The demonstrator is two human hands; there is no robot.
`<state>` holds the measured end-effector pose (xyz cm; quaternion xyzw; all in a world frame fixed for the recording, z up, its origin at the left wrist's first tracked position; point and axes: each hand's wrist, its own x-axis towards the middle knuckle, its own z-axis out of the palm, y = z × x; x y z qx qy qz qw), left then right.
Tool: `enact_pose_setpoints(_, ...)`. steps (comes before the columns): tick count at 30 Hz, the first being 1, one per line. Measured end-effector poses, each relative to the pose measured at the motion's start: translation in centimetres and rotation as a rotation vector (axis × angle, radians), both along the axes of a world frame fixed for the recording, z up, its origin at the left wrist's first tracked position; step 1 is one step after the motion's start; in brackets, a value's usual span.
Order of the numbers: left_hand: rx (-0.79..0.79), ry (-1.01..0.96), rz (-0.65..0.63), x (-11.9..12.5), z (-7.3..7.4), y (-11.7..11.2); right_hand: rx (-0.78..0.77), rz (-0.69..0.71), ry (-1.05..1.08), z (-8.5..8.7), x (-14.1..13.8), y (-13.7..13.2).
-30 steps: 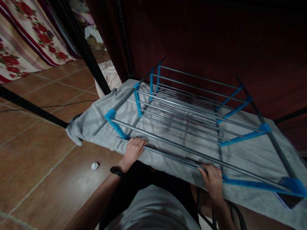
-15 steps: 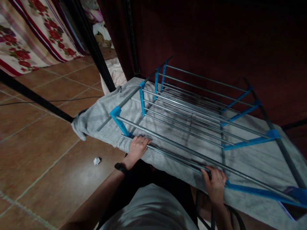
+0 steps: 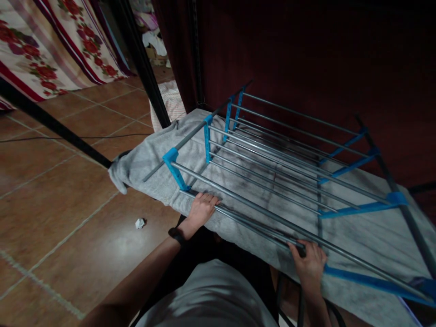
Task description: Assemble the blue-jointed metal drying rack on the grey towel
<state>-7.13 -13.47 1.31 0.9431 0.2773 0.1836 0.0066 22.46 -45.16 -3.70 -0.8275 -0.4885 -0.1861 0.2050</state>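
Observation:
A shoe rack (image 3: 207, 136) of grey metal tubes and blue plastic connectors lies on a grey blanket (image 3: 132, 170) in front of me. Along its near lower edge run a pair of metal tubes (image 3: 252, 224), close together. My left hand (image 3: 202, 209), with a dark band on the wrist, is closed over these tubes near the left blue connector (image 3: 177, 175). Towards their right end my right hand (image 3: 309, 261) grips them, thumb on the near side, beside the lower right blue connector (image 3: 364, 279). Its fingertips are partly hidden.
Black metal posts (image 3: 146, 68) and a slanting black bar (image 3: 68, 131) stand at the left. A dark red curtain (image 3: 289, 50) hangs behind the rack. On the tiled floor (image 3: 85, 181) lie a crumpled white paper (image 3: 140, 223) and a thin black cable (image 3: 116, 136).
The whole view has shifted slightly, so the rack and hands appear a little further right. Both hands keep their hold on the tubes.

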Motion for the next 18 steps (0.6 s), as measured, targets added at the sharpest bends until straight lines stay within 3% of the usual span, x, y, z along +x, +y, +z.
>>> enact_pose_setpoints(9,-0.020,0.032,0.001,0.18,-0.16,-0.05,-0.040,0.097,-0.052,0.80,0.01,-0.27)
enact_pose_setpoints(18,0.034,0.022,-0.016,-0.05,-0.15,0.35,-0.094,0.144,-0.082,0.10,0.45,-0.82)
